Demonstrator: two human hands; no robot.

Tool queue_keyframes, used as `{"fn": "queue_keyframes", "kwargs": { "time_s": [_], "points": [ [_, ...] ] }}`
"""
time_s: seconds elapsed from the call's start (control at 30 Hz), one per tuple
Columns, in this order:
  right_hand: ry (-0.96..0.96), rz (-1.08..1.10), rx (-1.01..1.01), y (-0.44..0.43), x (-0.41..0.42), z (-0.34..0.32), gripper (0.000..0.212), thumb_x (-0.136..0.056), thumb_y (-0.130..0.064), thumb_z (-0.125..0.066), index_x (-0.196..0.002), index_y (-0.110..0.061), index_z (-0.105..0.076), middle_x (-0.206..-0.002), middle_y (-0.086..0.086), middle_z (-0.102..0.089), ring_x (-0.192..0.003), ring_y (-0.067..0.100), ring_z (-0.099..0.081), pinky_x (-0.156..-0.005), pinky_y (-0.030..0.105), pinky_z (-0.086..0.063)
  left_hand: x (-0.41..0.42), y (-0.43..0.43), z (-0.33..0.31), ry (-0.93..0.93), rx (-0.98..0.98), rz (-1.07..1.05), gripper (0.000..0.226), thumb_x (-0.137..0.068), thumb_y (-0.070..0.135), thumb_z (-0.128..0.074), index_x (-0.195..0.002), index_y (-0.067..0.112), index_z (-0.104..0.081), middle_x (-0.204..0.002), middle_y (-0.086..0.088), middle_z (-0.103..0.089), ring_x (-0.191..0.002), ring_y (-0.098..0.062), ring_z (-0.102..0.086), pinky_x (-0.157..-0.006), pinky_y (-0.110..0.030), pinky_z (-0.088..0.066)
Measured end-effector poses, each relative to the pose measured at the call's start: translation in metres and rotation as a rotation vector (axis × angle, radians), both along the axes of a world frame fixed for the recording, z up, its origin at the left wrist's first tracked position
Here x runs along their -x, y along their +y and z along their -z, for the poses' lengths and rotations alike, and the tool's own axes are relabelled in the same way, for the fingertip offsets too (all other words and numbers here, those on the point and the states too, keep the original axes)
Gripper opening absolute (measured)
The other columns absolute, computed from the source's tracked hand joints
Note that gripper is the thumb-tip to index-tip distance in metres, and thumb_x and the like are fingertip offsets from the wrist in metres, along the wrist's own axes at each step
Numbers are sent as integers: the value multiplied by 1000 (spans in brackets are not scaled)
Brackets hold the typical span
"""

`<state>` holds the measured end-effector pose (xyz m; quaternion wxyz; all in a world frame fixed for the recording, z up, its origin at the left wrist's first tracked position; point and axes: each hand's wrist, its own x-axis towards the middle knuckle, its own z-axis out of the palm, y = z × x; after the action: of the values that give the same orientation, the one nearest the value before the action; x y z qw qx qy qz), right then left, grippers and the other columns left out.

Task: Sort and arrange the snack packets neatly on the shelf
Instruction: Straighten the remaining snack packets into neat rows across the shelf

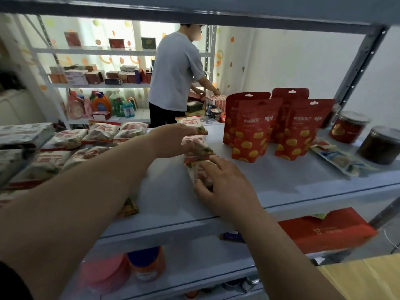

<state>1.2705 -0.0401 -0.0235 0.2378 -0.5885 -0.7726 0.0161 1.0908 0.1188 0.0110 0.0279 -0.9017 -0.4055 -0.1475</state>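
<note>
Left hand (173,137) lay on middle snack packet (201,148), finger curl lost in blur. Right hand (220,180), nearer one, fingers spread flat, pressed near snack packet (191,166). Its long axis ran 6 to 12 o'clock, mid shelf (270,180).

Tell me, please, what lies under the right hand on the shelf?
A white snack packet with red and green print lies flat on the shelf under the right hand. The hand covers its near part, so the print there cannot be seen.
</note>
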Motion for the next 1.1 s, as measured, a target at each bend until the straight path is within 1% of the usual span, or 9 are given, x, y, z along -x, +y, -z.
{"fn": "queue_keyframes", "kwargs": {
  "time_s": [0.3, 0.4, 0.53, 0.67, 0.77, 0.87, 0.97, 1.03, 1.1],
  "points": [
    [-120, -313, -97, 31, 44, -29, 37, -92, -46, -48, -123, -28, -59, -120, 0, -63, -108, 21, -58, -77, 33, -46, 90, -40, -18, 53, -5, -321, 36, -91, 48, -52, -120, 28, -59, -119, 3, -66, -94, -13, -63, -82, -35, -54],
    [-136, -375, -126, 34, 67, -31, 34, -91, -45, -47, -113, -26, -64, -107, 0, -65, -97, 21, -60, -70, 32, -49, 129, -47, -20, 66, 2, -420, 32, -88, 44, -56, -116, 29, -61, -112, 4, -65, -89, -12, -57, -76, -32, -50],
    [-149, -408, -159, 37, 101, -29, 29, -89, -47, -49, -103, -25, -62, -97, -1, -64, -89, 19, -60, -62, 28, -36, 177, -42, -21, 77, 56, -501, 31, -89, 47, -55, -116, 33, -60, -112, 7, -64, -86, -6, -53, -67, -23, -40],
    [-100, -386, -13, 42, 133, -22, 47, -88, -55, -49, -129, -33, -53, -131, -1, -57, -119, 21, -51, -83, 36, -46, 199, -22, -27, 55, 63, -471, 39, -90, 46, -62, -126, 32, -57, -123, 5, -63, -95, -9, -54, -75, -26, -44],
    [-81, -325, 148, 48, 158, -16, 59, -90, -59, -44, -145, -38, -35, -157, 3, -30, -146, 29, -21, -113, 47, -28, 193, 1, -27, 78, 82, -405, 44, -94, 38, -59, -137, 32, -50, -135, 1, -56, -110, -16, -56, -80, -26, -44],
    [-111, -228, 237, 57, 179, -10, 68, -94, -60, -35, -154, -35, -15, -164, 11, -7, -150, 34, 1, -117, 51, -13, 177, 25, -23, 161, 102, -316, 50, -98, 37, -51, -146, 30, -41, -146, -2, -48, -130, -23, -48, -104, -39, -43],
    [-130, -177, 308, 65, 190, -2, 69, -95, -61, -30, -154, -35, -7, -165, 9, 1, -150, 33, 6, -117, 52, -10, 163, 47, -16, 215, 167, -274, 54, -100, 43, -45, -150, 28, -34, -154, 0, -38, -140, -22, -37, -113, -41, -32],
    [-155, -150, 348, 67, 191, 3, 70, -94, -64, -28, -154, -39, -2, -165, 6, 4, -150, 30, 6, -117, 52, -12, 156, 58, -11, 204, 231, -215, 49, -100, 38, -46, -147, 24, -41, -152, -3, -41, -136, -24, -40, -109, -38, -32],
    [-160, -118, 356, 68, 189, 6, 71, -92, -68, -25, -154, -42, 1, -165, 2, 6, -151, 27, 7, -117, 51, -13, 149, 68, -6, 283, 210, -128, 35, -97, 28, -47, -131, 21, -54, -132, -5, -57, -113, -22, -54, -90, -31, -40]
  ]
}}
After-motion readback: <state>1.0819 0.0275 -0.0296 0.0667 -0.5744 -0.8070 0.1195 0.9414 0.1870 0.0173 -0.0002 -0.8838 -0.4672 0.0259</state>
